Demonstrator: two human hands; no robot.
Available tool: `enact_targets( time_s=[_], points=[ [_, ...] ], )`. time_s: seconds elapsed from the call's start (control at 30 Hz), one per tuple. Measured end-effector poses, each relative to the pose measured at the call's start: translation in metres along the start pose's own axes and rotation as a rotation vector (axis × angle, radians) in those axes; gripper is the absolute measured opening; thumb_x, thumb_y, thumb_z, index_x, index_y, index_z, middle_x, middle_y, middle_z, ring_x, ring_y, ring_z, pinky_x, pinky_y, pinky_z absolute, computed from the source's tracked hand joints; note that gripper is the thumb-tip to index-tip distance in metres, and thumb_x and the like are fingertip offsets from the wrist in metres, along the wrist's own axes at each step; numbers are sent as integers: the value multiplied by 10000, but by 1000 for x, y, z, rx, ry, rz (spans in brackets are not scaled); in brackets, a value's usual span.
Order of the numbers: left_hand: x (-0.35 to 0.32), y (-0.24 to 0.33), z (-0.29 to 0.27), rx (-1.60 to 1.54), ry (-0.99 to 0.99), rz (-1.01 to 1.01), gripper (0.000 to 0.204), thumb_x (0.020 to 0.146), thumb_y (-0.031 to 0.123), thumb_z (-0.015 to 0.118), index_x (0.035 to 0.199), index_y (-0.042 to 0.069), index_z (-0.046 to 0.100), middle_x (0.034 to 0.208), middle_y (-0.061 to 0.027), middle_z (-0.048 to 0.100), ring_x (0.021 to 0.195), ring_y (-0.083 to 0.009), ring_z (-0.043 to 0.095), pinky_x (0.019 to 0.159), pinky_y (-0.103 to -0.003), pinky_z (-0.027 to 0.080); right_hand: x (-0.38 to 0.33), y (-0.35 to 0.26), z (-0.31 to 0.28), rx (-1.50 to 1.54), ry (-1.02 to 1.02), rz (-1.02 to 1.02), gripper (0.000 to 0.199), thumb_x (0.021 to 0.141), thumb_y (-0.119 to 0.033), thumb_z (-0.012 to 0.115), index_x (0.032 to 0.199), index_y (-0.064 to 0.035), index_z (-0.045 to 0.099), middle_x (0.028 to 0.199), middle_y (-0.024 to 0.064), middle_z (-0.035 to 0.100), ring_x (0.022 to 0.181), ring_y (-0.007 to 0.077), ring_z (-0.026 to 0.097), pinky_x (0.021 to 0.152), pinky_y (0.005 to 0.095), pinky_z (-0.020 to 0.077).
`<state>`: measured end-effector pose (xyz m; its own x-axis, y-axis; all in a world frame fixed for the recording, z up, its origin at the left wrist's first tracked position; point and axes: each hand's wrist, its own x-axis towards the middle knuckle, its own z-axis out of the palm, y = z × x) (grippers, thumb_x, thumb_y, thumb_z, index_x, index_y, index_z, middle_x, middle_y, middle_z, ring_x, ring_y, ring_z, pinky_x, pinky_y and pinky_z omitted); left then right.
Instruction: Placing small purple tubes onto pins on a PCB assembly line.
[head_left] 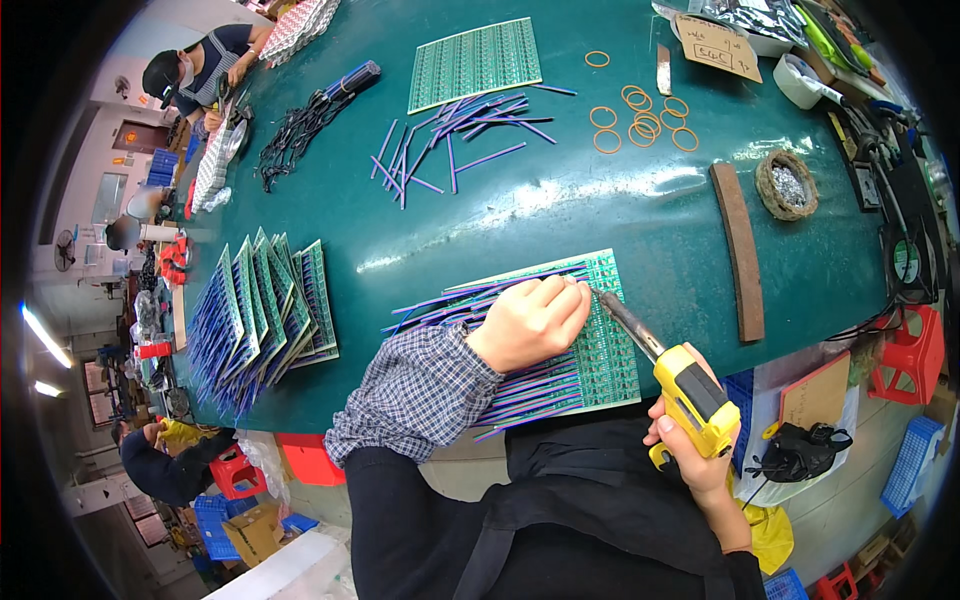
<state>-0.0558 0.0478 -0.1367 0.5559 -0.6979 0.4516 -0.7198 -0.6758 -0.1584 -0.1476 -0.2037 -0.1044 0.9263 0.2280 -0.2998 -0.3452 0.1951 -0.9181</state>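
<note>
A green circuit board panel (618,375) lies on the table in front of me, with blue-purple wires (530,398) running leftward from its rows. My left hand (535,322) rests over the panel, thumb and fingers pinched together near its upper part. What sits in that pinch is hidden by the fingers. A yellow gun-shaped soldering iron (697,400) is gripped in my right hand (695,455). Its metal barrel slants up and left, and the tip is close beside the left fingertips at the board; whether it touches cannot be made out.
Panels with wires (265,310) are stacked at the left. Farther back lie a panel without wires (475,65), loose wires (450,140), black leads (300,130) and orange rubber bands (645,125). A brown bar (738,250) and round container (787,185) are right. A co-worker (205,80) sits far left.
</note>
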Motion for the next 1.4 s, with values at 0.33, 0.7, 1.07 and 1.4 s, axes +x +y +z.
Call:
enact_targets(
  time_s=[0.33, 0.7, 1.07, 1.4],
  points=[
    [1, -1, 1, 35, -17, 30, 159, 695, 54, 651, 839, -12, 638, 778, -37, 564, 736, -140, 601, 589, -243, 505, 0, -2, -2, 60, 97, -74, 675, 831, 27, 604, 1447, 48, 328, 883, 104, 633, 721, 123, 619, 637, 258, 555],
    [7, -20, -18, -322, -244, -171, 186, 778, 147, 656, 943, 60, 654, 826, -52, 586, 781, -216, 617, 659, -329, 514, 7, -87, -12, -462, 383, -382, 670, 791, -88, 624, 1419, 18, 416, 843, 63, 630, 719, 93, 579, 692, 205, 486],
    [12, -147, 44, -219, 5, -560, 105, 847, 133, 657, 921, 62, 639, 988, -88, 598, 958, -273, 589, 827, -368, 486, 6, -40, -20, -208, 159, -300, 675, 809, -23, 634, 1427, 50, 371, 899, 101, 646, 760, 131, 639, 634, 234, 557],
    [15, -83, 11, -536, 35, -563, 81, 900, 47, 574, 976, 20, 584, 886, -127, 579, 791, -264, 591, 701, -330, 478, -3, -10, -20, -52, 109, -196, 670, 823, 16, 604, 1431, 74, 330, 898, 121, 634, 773, 155, 627, 613, 252, 550]
  ],
)
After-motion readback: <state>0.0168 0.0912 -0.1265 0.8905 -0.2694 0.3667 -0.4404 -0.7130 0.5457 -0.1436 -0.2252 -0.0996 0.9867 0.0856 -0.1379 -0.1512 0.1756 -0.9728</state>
